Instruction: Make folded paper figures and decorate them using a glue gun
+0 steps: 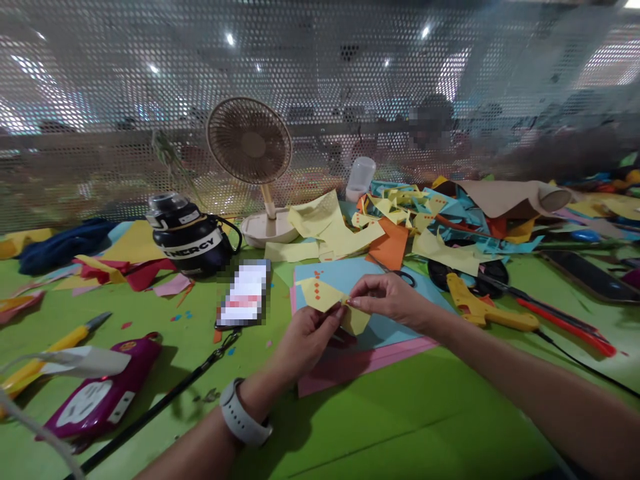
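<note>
My left hand (311,337), with a pale watch on its wrist, pinches the lower edge of a yellow paper piece (325,293) that carries a row of small orange diamonds. At the piece's right side, the thumb and fingertips of my right hand (383,297) are pressed together; a tiny red-orange bit shows at their tips. Both hands are over a blue paper sheet (390,337), which lies on a pink sheet (333,377). Part of the yellow paper hangs below my fingers.
A phone (245,293), black bottle (193,240) and beige fan (250,143) stand or lie left of centre. Paper scraps (350,233) pile up behind the sheets. To the right are a yellow glue gun (490,313) and a red cutter (565,327). A purple device (107,393) lies left.
</note>
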`<state>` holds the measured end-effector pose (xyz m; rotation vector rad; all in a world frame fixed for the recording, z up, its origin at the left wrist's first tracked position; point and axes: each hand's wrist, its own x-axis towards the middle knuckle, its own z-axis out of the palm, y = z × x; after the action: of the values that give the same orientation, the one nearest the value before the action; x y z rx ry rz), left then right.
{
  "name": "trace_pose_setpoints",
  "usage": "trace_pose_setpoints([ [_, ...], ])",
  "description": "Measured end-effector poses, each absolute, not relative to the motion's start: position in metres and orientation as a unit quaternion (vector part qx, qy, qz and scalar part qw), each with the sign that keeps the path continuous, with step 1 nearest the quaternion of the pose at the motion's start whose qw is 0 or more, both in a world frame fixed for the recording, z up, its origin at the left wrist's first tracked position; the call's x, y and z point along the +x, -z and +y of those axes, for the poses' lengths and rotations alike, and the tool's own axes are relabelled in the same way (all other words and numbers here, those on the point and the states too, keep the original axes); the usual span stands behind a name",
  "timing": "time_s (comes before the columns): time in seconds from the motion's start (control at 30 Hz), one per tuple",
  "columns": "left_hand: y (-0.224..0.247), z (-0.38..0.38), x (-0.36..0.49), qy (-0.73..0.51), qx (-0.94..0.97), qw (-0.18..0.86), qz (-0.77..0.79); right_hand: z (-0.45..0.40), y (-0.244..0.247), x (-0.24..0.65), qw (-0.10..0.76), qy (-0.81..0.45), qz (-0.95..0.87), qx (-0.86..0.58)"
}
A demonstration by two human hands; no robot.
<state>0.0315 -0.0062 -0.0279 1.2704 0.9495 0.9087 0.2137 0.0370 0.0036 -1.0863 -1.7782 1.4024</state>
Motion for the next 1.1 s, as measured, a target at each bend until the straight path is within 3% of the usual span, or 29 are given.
trace_pose_setpoints([
  [0.77,0.0281,-0.0063,0.0322,-0.398,0.562,0.588,0.424,0.0366,-0.0051,0.2129,0.314,-0.549,-0.655,-0.414],
  [1.1,0.0267,-0.0058,0.0328,-0.401,0.548,0.593,0.433,0.0381,-0.0026,0.2139,0.316,-0.484,-0.712,-0.398],
])
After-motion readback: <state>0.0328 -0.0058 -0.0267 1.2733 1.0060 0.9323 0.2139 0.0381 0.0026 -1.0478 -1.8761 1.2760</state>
